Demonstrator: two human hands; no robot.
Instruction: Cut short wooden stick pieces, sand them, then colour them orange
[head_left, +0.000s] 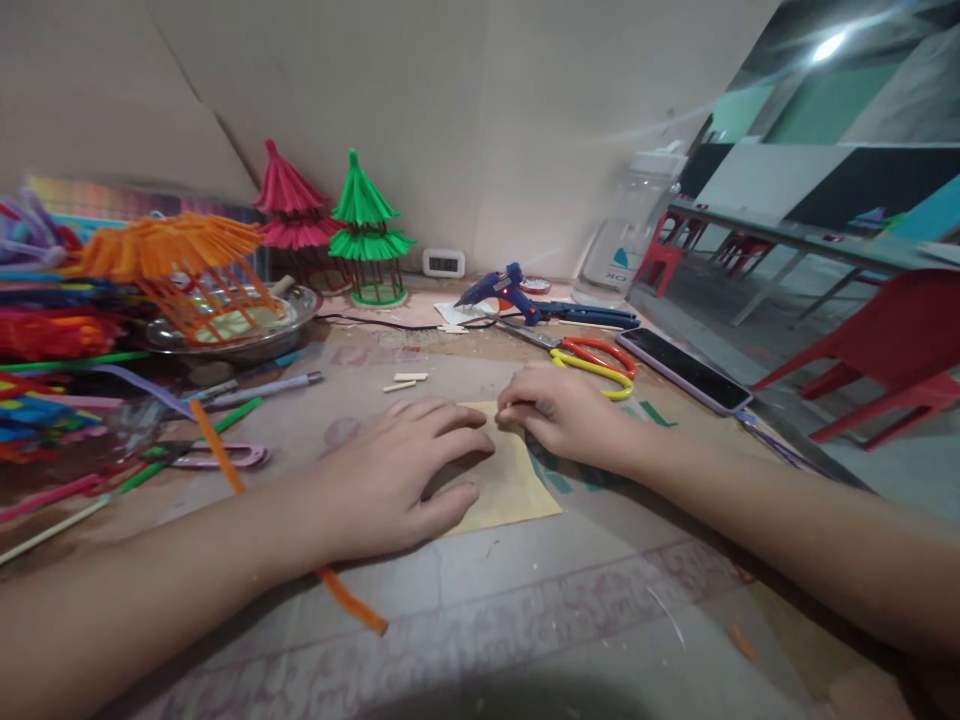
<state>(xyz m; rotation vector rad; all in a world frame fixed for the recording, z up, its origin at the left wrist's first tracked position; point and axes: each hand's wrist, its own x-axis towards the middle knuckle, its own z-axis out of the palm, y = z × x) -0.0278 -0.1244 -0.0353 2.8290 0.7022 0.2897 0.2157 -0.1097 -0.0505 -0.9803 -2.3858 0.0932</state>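
Observation:
My left hand [397, 470] lies palm down on a yellow sheet of paper [510, 490] on the table, fingers stretched out and spread over its left part. My right hand [562, 410] rests at the sheet's far edge with its fingers curled and pinched together there; what they pinch is too small to make out. An orange pipe cleaner [352, 600] runs under my left forearm.
Scissors with yellow and red handles [596, 362], a blue glue gun [517, 292], a phone [686, 370], small wooden stick pieces [405, 381]. Green [367, 235], pink [292, 215] and orange [180, 265] paper pagodas, a metal plate [292, 310], piles of pipe cleaners [45, 330] at left. Red chairs [892, 360] to the right.

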